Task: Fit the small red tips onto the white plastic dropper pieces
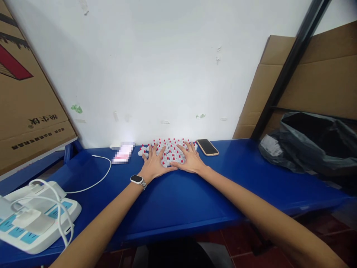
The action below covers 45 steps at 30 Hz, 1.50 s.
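Several small white bottles with red tips are grouped on the blue table, close to the wall. My left hand rests at the group's left front side, fingers spread over and against the bottles. My right hand is at the right side in the same way, fingers spread among the bottles. The two thumbs nearly meet in front of the group. Neither hand grips a single bottle that I can see. A watch is on my left wrist. Some bottles are hidden behind the fingers.
A phone lies right of the bottles. A lit, pixelated phone-like object lies left, with a white cable. A white power strip with chargers stands at front left. Cardboard leans at left; a black plastic bag sits at right.
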Available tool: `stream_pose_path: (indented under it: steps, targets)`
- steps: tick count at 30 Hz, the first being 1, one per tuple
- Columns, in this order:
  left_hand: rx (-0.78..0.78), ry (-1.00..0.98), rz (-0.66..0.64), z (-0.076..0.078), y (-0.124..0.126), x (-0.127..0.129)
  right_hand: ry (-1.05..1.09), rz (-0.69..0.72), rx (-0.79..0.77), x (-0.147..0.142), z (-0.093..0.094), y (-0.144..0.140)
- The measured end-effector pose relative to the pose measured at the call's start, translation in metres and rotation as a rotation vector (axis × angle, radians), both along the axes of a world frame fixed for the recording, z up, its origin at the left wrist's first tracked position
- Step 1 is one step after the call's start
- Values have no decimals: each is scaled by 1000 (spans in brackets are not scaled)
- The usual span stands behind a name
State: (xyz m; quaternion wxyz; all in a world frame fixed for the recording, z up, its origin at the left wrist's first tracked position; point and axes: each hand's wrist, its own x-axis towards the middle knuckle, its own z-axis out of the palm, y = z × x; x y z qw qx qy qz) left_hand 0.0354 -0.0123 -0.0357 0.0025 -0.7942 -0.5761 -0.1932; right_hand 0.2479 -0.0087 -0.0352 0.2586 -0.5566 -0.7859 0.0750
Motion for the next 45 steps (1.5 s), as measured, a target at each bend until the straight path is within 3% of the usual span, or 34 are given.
stream_pose_path:
  steps: [6,21,33,39,45]
  targets:
    - [12,16,44,-4,15,1,-2,-22,9,-5,-2,16]
    - [82,9,101,-2,21,-3,-52,-32,70,-2,-5,31]
    - [208,-17,-145,12,-5,-9,-78,48,77,8,1,8]
    - [171,-67,-276,25,-11,-10,-46,76,214,-4,14,-10]
    - [127,-128,-316,27,-6,-19,-60,37,192,-10,17,-14]
